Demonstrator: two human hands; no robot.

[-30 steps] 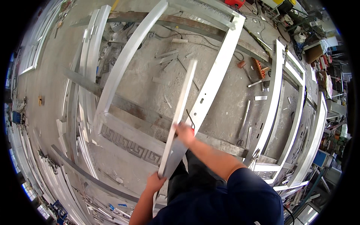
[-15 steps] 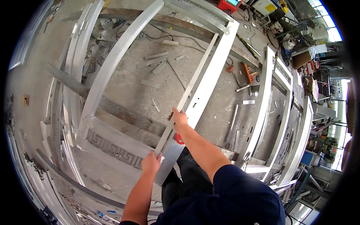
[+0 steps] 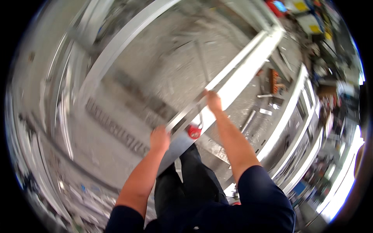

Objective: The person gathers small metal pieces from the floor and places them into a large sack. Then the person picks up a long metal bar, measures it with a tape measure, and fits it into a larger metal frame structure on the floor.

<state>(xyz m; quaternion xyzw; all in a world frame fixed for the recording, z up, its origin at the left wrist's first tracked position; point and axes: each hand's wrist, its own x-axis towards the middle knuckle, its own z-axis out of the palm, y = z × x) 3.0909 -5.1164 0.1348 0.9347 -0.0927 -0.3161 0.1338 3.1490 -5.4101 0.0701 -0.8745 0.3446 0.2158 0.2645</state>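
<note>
Both my hands are on a long, narrow metal strip (image 3: 237, 60) that runs beside the wide side rail (image 3: 244, 77) of a large silvery metal frame. My left hand (image 3: 160, 139) is closed round the strip's near end. Farther along, my right hand (image 3: 213, 102) grips the same strip. A slim dark gap shows between strip and rail. On the rail, between my hands, rests a red rounded thing (image 3: 194, 132) that looks like a tape measure. Motion blurs the picture, so finger details are faint.
Another metal frame (image 3: 285, 116) lies to the right. An orange tool (image 3: 274, 80) and offcuts lie on the floor between the frames. Long profiles (image 3: 64, 128) are at the left. A red device (image 3: 275, 7) with a lit screen stands at the far right.
The view has shifted, and the frame appears closer and turned. The strip now lies nearer the side rail at its far end. Both hands keep hold of it.
</note>
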